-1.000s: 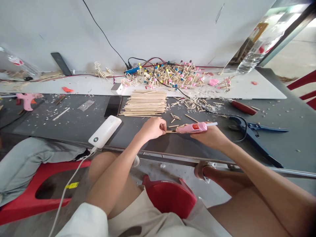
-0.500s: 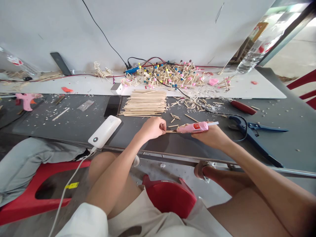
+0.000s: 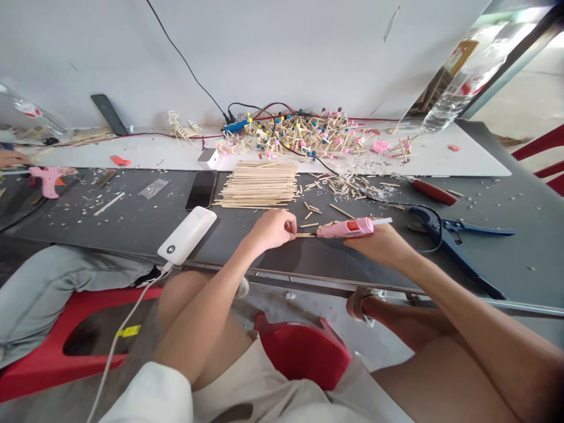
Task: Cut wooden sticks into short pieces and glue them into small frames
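Note:
Between the thumb and fingers of my left hand (image 3: 277,228) a short wooden stick (image 3: 305,235) is pinched, pointing right. My right hand (image 3: 374,244) is wrapped round a pink glue gun (image 3: 346,228), its nozzle at the stick's right end. Whether nozzle and stick touch, I cannot tell. A white glue stick (image 3: 382,221) pokes out of the gun's back. Just beyond my hands lie a few short cut sticks (image 3: 312,208) and a stack of long thin wooden sticks (image 3: 259,185).
Small stick pieces with coloured balls (image 3: 304,135) are heaped at the back. Blue cutters (image 3: 458,252) and a red-handled tool (image 3: 434,191) lie right. A white power bank (image 3: 187,235) and a phone (image 3: 201,190) lie left. Another person's hand (image 3: 13,157) is near a second glue gun (image 3: 47,181).
The glue gun in my right hand has shifted very slightly right. My left hand stays put with its stick. Another person's hand has come into view at the far left.

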`<action>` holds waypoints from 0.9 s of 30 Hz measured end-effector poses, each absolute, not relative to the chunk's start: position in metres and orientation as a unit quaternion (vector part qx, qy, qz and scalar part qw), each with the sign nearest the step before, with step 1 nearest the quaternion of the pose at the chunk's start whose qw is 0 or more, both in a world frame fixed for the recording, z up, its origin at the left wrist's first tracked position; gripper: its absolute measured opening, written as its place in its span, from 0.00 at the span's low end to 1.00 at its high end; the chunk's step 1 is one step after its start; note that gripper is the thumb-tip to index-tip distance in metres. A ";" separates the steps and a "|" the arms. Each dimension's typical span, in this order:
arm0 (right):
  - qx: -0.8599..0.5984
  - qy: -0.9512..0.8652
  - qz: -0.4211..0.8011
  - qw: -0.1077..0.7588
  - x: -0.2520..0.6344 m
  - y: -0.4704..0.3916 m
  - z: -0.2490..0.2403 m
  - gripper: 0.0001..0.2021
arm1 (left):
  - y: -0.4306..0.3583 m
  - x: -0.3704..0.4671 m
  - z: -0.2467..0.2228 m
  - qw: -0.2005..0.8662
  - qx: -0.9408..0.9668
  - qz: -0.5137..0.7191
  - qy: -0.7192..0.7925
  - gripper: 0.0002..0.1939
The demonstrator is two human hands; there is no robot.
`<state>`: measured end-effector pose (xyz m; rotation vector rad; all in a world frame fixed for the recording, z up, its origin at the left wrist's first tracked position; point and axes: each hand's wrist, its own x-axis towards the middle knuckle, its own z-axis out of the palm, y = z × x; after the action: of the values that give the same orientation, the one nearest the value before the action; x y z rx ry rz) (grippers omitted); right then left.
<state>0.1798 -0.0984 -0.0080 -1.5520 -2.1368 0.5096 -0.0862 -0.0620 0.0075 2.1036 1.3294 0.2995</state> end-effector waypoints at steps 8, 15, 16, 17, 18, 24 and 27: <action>-0.553 -0.781 0.193 0.214 0.182 -0.100 -0.007 0.16 | -0.062 -0.086 0.007 0.314 0.798 0.114 0.502 0.04; -0.547 -0.785 0.194 0.216 0.183 -0.101 -0.006 0.17 | -0.062 -0.087 0.007 0.315 0.798 0.115 0.500 0.03; -0.547 -0.786 0.195 0.212 0.183 -0.101 -0.006 0.17 | -0.062 -0.087 0.007 0.316 0.798 0.115 0.500 0.03; -0.548 -0.786 0.193 0.209 0.184 -0.101 -0.005 0.16 | -0.062 -0.087 0.007 0.316 0.798 0.115 0.500 0.03; -0.554 -0.783 0.189 0.208 0.184 -0.102 -0.005 0.16 | -0.062 -0.087 0.007 0.317 0.798 0.115 0.499 0.03; -0.547 -0.779 0.218 0.215 0.184 -0.102 -0.003 0.18 | -0.061 -0.087 0.007 0.319 0.801 0.116 0.493 0.03; -0.541 -0.777 0.239 0.217 0.184 -0.103 0.000 0.19 | -0.062 -0.088 0.007 0.320 0.801 0.118 0.492 0.03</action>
<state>0.1845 -0.1031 0.0000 -1.4976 -2.1509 0.6624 -0.0878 -0.0618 0.0074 2.1059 1.2921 0.3092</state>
